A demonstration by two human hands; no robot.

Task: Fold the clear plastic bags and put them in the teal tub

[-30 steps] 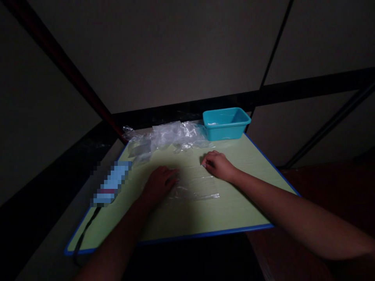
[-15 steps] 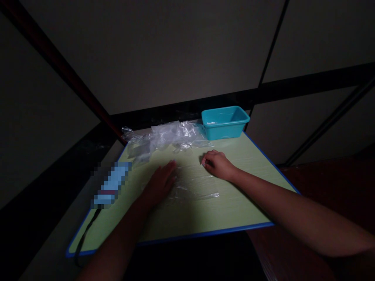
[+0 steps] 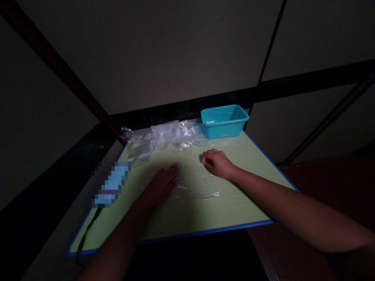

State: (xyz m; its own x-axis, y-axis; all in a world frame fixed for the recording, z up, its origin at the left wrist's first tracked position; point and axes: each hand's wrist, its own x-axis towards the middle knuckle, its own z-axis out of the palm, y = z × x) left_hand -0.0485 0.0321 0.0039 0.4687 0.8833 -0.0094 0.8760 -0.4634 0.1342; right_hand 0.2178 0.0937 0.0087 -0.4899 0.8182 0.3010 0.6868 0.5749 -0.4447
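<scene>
Left hand (image 3: 161, 182) outstretched, flat on clear film (image 3: 195, 189); right hand (image 3: 218, 164) loosely curled

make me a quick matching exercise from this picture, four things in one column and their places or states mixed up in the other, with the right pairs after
Things
1. turquoise rectangular plastic tub
2. crumpled heap of clear plastic
3. thin clear plastic sheet
4. person's bare right hand

Places or states
A. spread out near the middle of the pale green, blue-edged tabletop
B. fingers curled inward
C. at the far right corner of the tabletop
D. along the far side, left of the tub

Right pairs
1-C, 2-D, 3-A, 4-B
</scene>
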